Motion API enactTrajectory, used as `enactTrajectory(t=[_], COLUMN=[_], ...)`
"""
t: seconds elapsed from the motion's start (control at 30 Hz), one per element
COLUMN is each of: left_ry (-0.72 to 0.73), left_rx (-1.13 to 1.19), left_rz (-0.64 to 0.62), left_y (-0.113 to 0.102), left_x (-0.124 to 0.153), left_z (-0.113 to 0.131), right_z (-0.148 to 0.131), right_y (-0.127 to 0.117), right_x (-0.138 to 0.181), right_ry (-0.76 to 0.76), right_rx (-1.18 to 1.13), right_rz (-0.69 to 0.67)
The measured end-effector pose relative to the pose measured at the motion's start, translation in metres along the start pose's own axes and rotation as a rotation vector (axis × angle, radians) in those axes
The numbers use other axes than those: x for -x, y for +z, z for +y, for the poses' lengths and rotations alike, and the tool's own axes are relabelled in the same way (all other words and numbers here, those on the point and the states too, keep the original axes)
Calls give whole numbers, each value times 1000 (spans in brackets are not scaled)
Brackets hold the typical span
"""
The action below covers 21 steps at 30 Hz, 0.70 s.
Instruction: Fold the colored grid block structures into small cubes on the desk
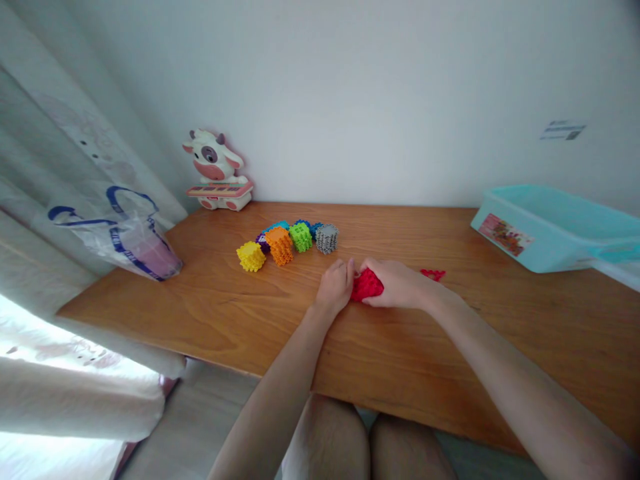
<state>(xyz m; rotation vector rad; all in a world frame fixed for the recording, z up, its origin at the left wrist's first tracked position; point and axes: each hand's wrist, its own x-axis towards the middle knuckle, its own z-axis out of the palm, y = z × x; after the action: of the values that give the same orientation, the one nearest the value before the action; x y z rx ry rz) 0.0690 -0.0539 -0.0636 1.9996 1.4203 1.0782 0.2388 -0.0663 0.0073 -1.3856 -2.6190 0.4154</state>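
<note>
A red toothed block cube (367, 285) rests on the wooden table (225, 313) between both my hands. My left hand (335, 287) presses on its left side with fingers curled. My right hand (400, 283) wraps round its right side. A loose flat red piece (433, 273) lies just right of my right hand. Behind my hands stands a row of built cubes: yellow (251, 256), orange (280, 244), green (301, 236) and grey (327, 238), with purple and blue ones partly hidden behind them.
A light blue plastic bin (550, 230) sits at the table's right rear. A cow toy with a keyboard (217, 172) stands against the wall at the back left. A plastic bag (135, 243) lies at the left edge beside curtains. My knees show below the front edge.
</note>
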Motion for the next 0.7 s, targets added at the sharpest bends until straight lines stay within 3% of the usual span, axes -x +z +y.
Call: enactTrajectory(t=[0.23,0.37,0.47,0.7], left_ry=[-21,138,215,81], left_rx=[-19,8,57,238], left_rz=[0,-213,-284,-290], left_y=[-18,-48,-66,-69], left_x=[9,28,39,42], left_z=[-1,-5,-10,-16], right_z=[-15,-18,-19,-37], right_y=[-2,-2,-3,-9], right_x=[-9,-6,-7,-16], right_ry=[12,21,19,-63], right_rx=[77,55,40,184], right_rz=[-38,-65,-94,-155])
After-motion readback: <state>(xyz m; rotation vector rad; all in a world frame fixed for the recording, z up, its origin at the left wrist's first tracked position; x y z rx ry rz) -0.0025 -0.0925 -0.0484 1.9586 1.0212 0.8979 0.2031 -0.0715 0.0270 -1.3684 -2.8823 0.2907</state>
